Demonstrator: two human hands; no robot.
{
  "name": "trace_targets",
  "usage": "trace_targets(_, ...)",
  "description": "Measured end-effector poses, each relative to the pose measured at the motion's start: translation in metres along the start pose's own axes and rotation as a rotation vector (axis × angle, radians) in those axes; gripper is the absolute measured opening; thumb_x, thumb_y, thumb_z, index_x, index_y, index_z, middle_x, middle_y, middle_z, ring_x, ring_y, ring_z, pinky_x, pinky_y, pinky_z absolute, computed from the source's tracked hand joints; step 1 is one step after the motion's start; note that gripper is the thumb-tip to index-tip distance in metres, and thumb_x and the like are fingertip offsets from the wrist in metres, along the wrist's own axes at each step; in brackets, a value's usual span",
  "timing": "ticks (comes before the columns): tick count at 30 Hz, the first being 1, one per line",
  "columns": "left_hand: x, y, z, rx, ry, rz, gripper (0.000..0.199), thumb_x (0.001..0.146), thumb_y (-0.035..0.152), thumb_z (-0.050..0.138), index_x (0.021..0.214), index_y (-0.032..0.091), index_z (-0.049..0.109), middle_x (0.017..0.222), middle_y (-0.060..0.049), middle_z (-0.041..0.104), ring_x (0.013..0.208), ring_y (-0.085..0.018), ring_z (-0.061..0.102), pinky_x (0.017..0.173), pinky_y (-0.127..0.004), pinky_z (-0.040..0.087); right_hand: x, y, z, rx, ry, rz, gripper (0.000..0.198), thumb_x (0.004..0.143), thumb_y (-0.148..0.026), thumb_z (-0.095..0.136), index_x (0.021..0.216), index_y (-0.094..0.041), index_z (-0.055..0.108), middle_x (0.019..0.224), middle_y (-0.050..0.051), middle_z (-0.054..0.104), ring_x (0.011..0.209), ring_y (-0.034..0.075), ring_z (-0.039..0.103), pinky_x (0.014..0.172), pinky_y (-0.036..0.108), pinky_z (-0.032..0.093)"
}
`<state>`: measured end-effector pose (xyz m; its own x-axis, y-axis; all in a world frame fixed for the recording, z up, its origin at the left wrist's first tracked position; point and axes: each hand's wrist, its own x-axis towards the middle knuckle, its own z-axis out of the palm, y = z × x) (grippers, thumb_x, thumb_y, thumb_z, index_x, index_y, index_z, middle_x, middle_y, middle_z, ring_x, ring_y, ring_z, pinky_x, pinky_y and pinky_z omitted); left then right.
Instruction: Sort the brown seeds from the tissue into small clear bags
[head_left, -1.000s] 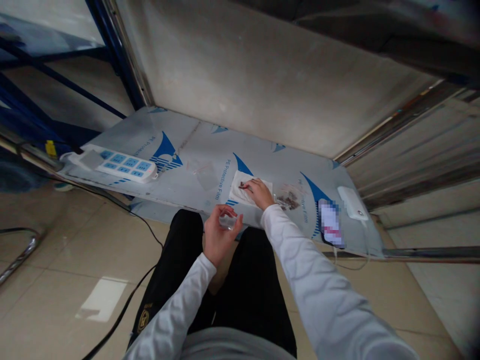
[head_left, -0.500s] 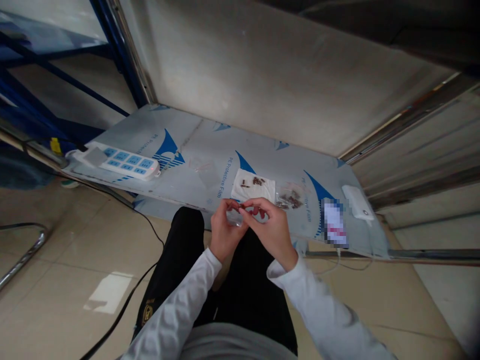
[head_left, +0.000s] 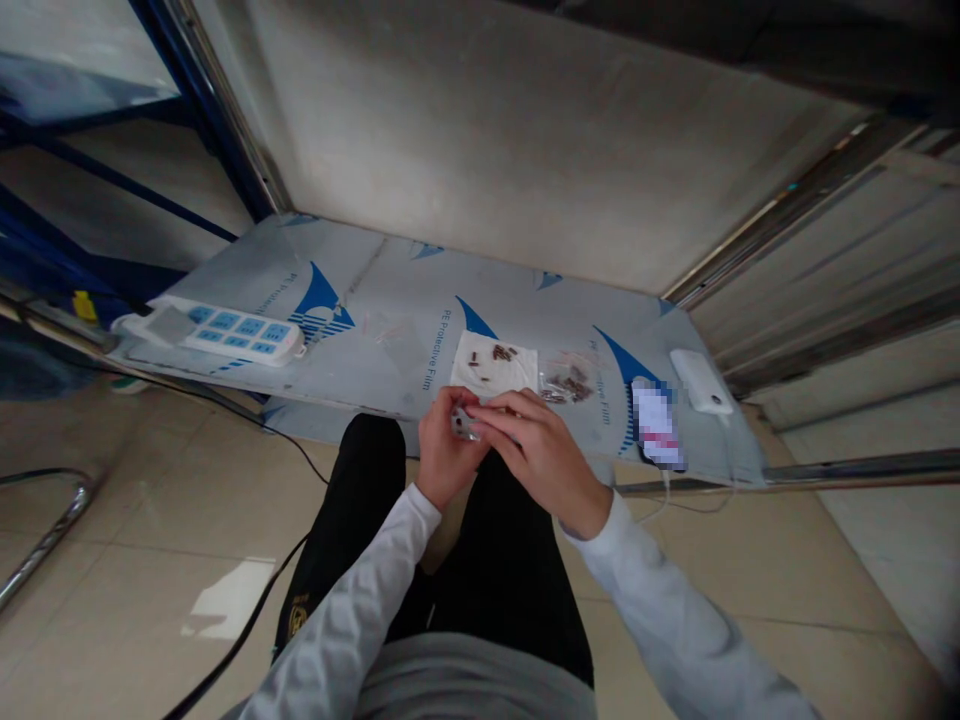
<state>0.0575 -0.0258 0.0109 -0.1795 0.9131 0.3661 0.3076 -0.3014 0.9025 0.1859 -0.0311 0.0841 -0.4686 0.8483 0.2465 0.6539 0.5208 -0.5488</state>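
Observation:
My left hand [head_left: 448,455] is closed around a small clear plastic bag [head_left: 466,430], with a dark speck or piece showing in it. Fingers of my right hand [head_left: 555,455] are pinched together against the bag's upper part, and what lies between them is hidden. Just beyond my hands a white tissue [head_left: 469,375] lies on the shelf, bearing a little heap of small brown cylindrical pieces [head_left: 504,352] and a few loose ones. To its right rests a clear bag of similar brown pieces [head_left: 574,382].
The film-covered metal shelf [head_left: 390,270] carries a white power strip [head_left: 244,337] at left. A phone [head_left: 656,425] and a white power bank [head_left: 700,381] sit at right, with cables. Another clear bag [head_left: 390,330] lies flat. My knees are under the front edge.
My right hand's fingers have come down and closed over the small bag, flatter than before. Another loose brown piece now shows on the tissue. The view has shifted slightly.

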Motion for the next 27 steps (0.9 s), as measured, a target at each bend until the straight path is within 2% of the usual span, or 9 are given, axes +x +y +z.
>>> trace_targets(4, -0.003, 0.0, -0.002, -0.006, -0.035, 0.013, 0.037, 0.065, 0.018, 0.068, 0.097, 0.019, 0.049, 0.086, 0.0, 0.058, 0.077, -0.014, 0.057, 0.072, -0.027, 0.045, -0.005, 0.011, 0.01, 0.161, 0.005, 0.087, 0.017, 0.087, -0.033, 0.059, 0.089, -0.022, 0.072, 0.111, 0.008, 0.059, 0.101, 0.019, 0.059, 0.085, 0.032, 0.049)
trace_targets(8, -0.007, -0.008, -0.008, -0.121, -0.124, -0.033, 0.06, 0.063, 0.026, 0.074, 0.116, 0.017, 0.047, 0.101, -0.006, 0.058, 0.085, -0.016, 0.055, 0.078, -0.03, 0.045, -0.009, 0.032, 0.018, 0.327, 0.052, 0.181, 0.016, 0.087, -0.03, 0.057, 0.088, -0.02, 0.07, 0.103, 0.006, 0.067, 0.095, 0.018, 0.063, 0.077, 0.029, 0.052)
trace_targets(9, -0.007, -0.011, -0.01, -0.196, -0.158, -0.086, 0.057, 0.067, 0.027, 0.072, 0.117, 0.017, 0.048, 0.102, -0.006, 0.059, 0.085, -0.016, 0.056, 0.078, -0.029, 0.046, -0.01, 0.036, 0.018, 0.346, 0.053, 0.2, 0.016, 0.087, -0.03, 0.057, 0.089, -0.02, 0.07, 0.1, 0.006, 0.069, 0.092, 0.018, 0.064, 0.077, 0.029, 0.052)
trace_targets(11, -0.008, -0.018, -0.013, -0.347, -0.204, -0.204, 0.037, 0.076, 0.029, 0.065, 0.109, 0.017, 0.054, 0.098, -0.006, 0.061, 0.083, -0.014, 0.057, 0.076, -0.028, 0.046, -0.012, 0.042, 0.016, 0.376, 0.031, 0.224, 0.017, 0.087, -0.031, 0.057, 0.092, -0.021, 0.069, 0.096, 0.005, 0.071, 0.085, 0.018, 0.066, 0.076, 0.03, 0.052)
trace_targets(14, -0.007, -0.021, -0.015, -0.465, -0.18, -0.309, 0.018, 0.079, 0.03, 0.064, 0.09, 0.016, 0.061, 0.085, -0.003, 0.063, 0.078, -0.013, 0.059, 0.075, -0.025, 0.046, -0.015, 0.044, 0.014, 0.458, 0.023, 0.249, 0.018, 0.086, -0.033, 0.058, 0.093, -0.021, 0.069, 0.098, 0.005, 0.072, 0.086, 0.019, 0.067, 0.08, 0.032, 0.052)
trace_targets(18, -0.004, -0.012, -0.015, -0.548, -0.106, -0.401, 0.018, 0.071, 0.029, 0.073, 0.079, 0.015, 0.064, 0.079, -0.002, 0.066, 0.074, -0.012, 0.061, 0.073, -0.025, 0.048, -0.018, 0.04, 0.02, 0.717, 0.162, 0.38, 0.02, 0.081, -0.034, 0.065, 0.096, -0.021, 0.064, 0.092, 0.004, 0.073, 0.088, 0.018, 0.068, 0.082, 0.031, 0.052)
trace_targets(21, -0.002, -0.002, -0.018, -0.601, -0.092, -0.467, 0.019, 0.071, 0.031, 0.073, 0.078, 0.015, 0.067, 0.078, -0.003, 0.07, 0.073, -0.013, 0.064, 0.074, -0.026, 0.05, -0.018, 0.035, 0.027, 0.887, 0.272, 0.47, 0.036, 0.078, -0.033, 0.069, 0.11, -0.023, 0.057, 0.089, 0.003, 0.074, 0.088, 0.017, 0.069, 0.083, 0.03, 0.051)
trace_targets(24, -0.002, 0.004, -0.021, -0.604, -0.066, -0.467, 0.019, 0.073, 0.032, 0.072, 0.08, 0.015, 0.07, 0.077, -0.004, 0.072, 0.074, -0.014, 0.066, 0.076, -0.026, 0.051, -0.016, 0.03, 0.035, 0.957, 0.328, 0.514, 0.049, 0.072, -0.032, 0.074, 0.118, -0.024, 0.056, 0.091, 0.002, 0.074, 0.088, 0.017, 0.068, 0.084, 0.03, 0.051)
trace_targets(27, -0.003, 0.008, -0.022, -0.593, -0.023, -0.463, 0.019, 0.072, 0.032, 0.073, 0.079, 0.014, 0.07, 0.079, -0.005, 0.073, 0.075, -0.015, 0.067, 0.075, -0.027, 0.052, -0.015, 0.025, 0.042, 0.993, 0.325, 0.536, 0.032, 0.071, -0.033, 0.076, 0.099, -0.021, 0.068, 0.091, 0.003, 0.073, 0.085, 0.017, 0.067, 0.081, 0.029, 0.051)
